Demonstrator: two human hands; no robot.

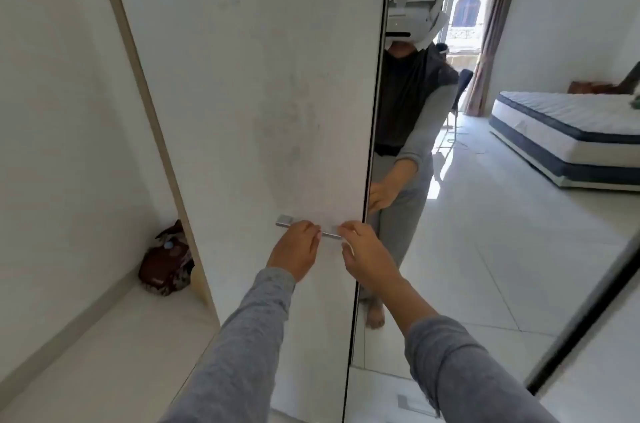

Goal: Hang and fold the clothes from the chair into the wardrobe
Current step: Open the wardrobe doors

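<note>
Gripping handle (284,220) at right edge of door (259,76) with left hand (297,247) and right hand (363,251), both curled round it; best to pull evenly, slowly, minding mirror (485,215) alongside

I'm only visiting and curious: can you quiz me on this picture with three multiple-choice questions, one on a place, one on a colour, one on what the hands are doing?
1. Where is the dark red fabric bag? A) on the bed B) on the floor left of the white wardrobe door C) on a chair
2. What colour are the person's sleeves? A) grey B) green C) yellow
3. What are the left hand and right hand doing? A) hanging free B) carrying clothes C) gripping the silver metal bar handle
Answers: 1 B, it lies by the door's left edge; 2 A, both forearms wear grey; 3 C, fingers of both curl on the bar.
</note>
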